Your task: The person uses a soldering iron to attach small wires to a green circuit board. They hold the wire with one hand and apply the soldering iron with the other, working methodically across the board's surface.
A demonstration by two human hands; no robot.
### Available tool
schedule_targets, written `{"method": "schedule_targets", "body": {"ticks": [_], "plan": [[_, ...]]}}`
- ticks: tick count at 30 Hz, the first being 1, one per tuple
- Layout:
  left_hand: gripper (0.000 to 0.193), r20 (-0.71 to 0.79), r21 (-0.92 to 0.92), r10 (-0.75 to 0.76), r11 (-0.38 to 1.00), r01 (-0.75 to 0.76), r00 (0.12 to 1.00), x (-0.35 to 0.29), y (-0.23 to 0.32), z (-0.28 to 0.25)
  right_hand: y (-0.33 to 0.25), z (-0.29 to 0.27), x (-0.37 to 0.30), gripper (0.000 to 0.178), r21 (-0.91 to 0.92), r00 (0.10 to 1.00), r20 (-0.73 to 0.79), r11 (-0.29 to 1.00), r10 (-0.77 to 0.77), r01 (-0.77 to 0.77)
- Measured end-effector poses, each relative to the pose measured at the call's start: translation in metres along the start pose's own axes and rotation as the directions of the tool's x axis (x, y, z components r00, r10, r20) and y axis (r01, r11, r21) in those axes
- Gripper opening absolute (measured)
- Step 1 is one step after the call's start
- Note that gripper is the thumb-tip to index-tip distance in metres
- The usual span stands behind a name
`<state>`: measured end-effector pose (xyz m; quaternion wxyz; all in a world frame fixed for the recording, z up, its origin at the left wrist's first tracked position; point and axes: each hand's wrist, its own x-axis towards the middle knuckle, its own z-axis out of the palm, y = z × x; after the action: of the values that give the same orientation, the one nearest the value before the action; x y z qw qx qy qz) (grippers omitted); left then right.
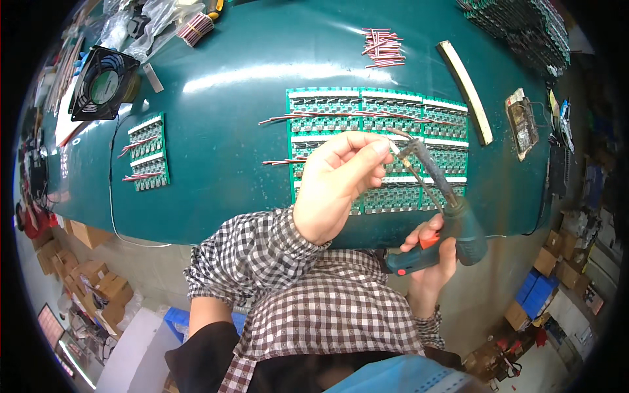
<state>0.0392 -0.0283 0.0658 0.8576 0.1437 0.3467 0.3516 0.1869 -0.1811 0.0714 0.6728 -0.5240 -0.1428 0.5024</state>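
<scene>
My right hand (432, 262) is wrapped round the handle of a dark green soldering gun (466, 226) with a red trigger. Its long metal barrel and a thin guide tube point up and to the left. Near the barrel's bent tip, my left hand (337, 180) is closed in a pinch. What the fingertips hold is too small to make out. Beneath both lies a panel of green circuit boards (321, 143) in rows with white strips. Red and black wires (321, 114) lie across its upper rows. My left hand covers part of the panel's middle and lower left.
A smaller board piece (149, 157) with wires lies to the left, below a black fan (103, 85). Cut wires (383, 49) are heaped at the back. A pale curved strip (466, 92), a soldering stand (522, 124) and stacked boards (524, 29) occupy the right side.
</scene>
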Motion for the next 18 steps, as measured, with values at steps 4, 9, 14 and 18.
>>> {"method": "schedule_targets", "body": {"ticks": [4, 9, 14, 18], "plan": [[0.012, -0.005, -0.034, -0.025, 0.999, 0.024, 1.0, 0.002, -0.003, 0.0, 0.003, 0.0, -0.001, 0.046, -0.011, 1.0, -0.007, 1.0, -0.017, 0.017], [0.015, 0.04, -0.019, -0.009, 1.0, 0.009, 0.999, 0.009, -0.005, -0.001, 0.003, -0.002, 0.001, 0.045, -0.022, 0.999, -0.045, 1.0, -0.022, 0.021], [0.024, 0.133, 0.436, 0.193, 0.869, -0.232, 0.972, 0.01, 0.035, 0.003, -0.01, -0.013, 0.012, 0.043, 0.06, 0.996, -0.057, 0.996, -0.062, 0.065], [0.022, 0.378, 0.9, 0.389, 0.06, -0.433, 0.84, 0.068, 0.076, -0.012, -0.026, -0.006, 0.012, 0.038, 0.089, 0.974, -0.228, 0.996, -0.001, 0.022]]}}
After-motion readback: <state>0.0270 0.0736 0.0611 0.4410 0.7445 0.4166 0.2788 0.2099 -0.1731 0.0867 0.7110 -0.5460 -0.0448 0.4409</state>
